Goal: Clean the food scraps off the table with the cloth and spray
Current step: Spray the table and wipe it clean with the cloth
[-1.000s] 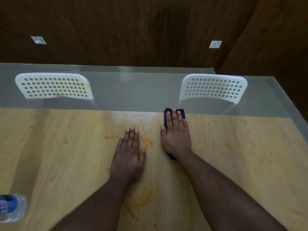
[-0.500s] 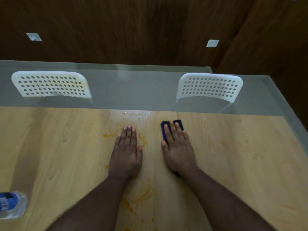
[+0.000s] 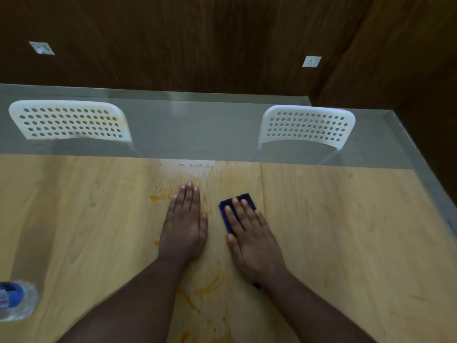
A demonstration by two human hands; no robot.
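Dark blue cloth (image 3: pixel 238 209) under right hand (image 3: pixel 254 241), fingers flat, pressing it on surface (image 3: pixel 346 231). Left hand (image 3: pixel 184 231) flat, holding nothing. Orange smears (image 3: pixel 207 287) between wrists, toward near edge, closer to left. Spray bottle (image 3: pixel 14 300) at left edge.

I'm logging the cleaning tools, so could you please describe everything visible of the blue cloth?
The cloth is dark navy, looks like soft fabric, and lies flat on the wooden table. Most of it is hidden under the right hand, which presses it down with straight fingers. Its far end shows beyond the fingertips, and a small dark corner peeks out near the wrist.
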